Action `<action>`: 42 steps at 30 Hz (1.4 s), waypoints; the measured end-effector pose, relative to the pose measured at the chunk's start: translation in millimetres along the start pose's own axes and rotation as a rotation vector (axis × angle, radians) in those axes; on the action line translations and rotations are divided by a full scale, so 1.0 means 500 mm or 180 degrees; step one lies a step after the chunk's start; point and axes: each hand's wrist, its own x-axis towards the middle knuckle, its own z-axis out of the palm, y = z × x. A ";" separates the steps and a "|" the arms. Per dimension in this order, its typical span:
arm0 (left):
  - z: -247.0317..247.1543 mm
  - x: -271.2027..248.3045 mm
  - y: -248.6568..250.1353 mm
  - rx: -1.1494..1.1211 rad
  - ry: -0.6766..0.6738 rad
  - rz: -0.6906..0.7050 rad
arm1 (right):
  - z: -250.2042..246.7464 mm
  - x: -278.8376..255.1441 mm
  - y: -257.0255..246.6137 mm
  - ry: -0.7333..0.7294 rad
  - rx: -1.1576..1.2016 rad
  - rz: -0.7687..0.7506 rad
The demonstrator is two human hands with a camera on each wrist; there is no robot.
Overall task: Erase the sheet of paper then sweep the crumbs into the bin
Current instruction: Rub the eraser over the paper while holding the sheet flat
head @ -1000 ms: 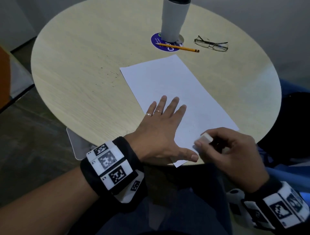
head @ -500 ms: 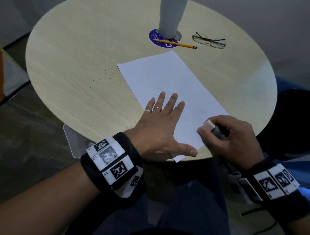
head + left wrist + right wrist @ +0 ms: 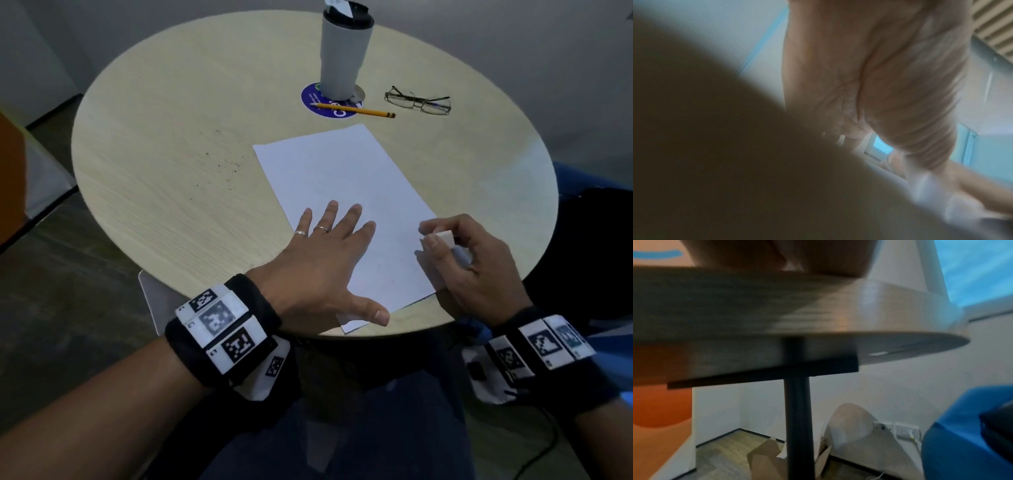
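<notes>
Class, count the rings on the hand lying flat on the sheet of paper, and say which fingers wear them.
2. One ring is on the little finger of the left hand, another ring on the finger beside it. The thumb's underside is hidden.

A round wooden counter (image 3: 154,144) carries a grey tumbler (image 3: 345,56) standing upright on a blue sticker (image 3: 313,102). A yellow pencil (image 3: 356,110) lies across the sticker's near edge. Folded glasses (image 3: 418,101) rest just right of the tumbler.
</notes>
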 end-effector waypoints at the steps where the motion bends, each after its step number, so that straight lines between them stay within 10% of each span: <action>1: -0.007 -0.003 0.000 0.0050 -0.0022 0.0006 | -0.005 0.000 0.007 -0.0126 -0.0127 -0.0074; 14: 0.092 0.002 0.185 0.0453 0.0140 0.0414 | -0.045 -0.018 0.024 -0.0049 -0.0408 -0.0078; 24: 0.026 -0.045 0.042 0.0523 0.0068 -0.1659 | -0.044 -0.013 0.030 0.0035 -0.0538 0.0084; 31: 0.058 -0.019 0.131 0.0603 -0.0034 0.0365 | -0.042 -0.015 0.023 0.0072 -0.0474 0.0169; 39: 0.024 -0.022 0.066 0.0568 -0.0016 -0.1495 | -0.047 -0.017 0.013 0.0111 -0.0404 0.0279; 42: 0.031 -0.025 0.079 0.0520 0.0086 -0.0791 | -0.049 -0.011 0.016 0.0137 -0.0379 0.0245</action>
